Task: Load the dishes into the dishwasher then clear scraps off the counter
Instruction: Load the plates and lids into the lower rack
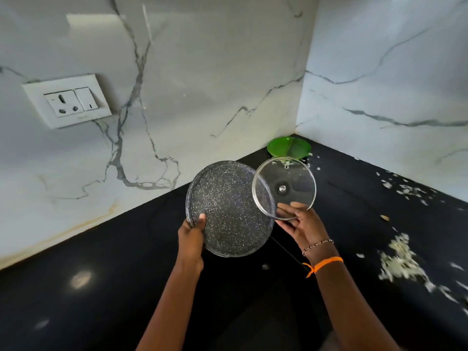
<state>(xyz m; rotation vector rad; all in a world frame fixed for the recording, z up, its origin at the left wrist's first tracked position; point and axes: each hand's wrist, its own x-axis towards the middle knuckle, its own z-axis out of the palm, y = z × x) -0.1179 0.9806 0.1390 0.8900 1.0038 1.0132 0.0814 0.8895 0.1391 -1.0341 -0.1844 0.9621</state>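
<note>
A round dark speckled plate (228, 211) is held tilted above the black counter (101, 274); my left hand (193, 231) grips its lower left rim with the thumb on its face. A clear glass lid (285, 188) with a small metal knob overlaps the plate's right edge, and my right hand (301, 224) pinches its lower rim. A green divided plate (288, 147) lies on the counter in the far corner, behind the lid. Pale food scraps (397, 259) are scattered over the counter at the right.
Marble walls meet in a corner behind the counter. A white socket and switch plate (68, 101) is on the left wall. A small brown scrap (385, 218) lies by the right wall. No dishwasher is in view.
</note>
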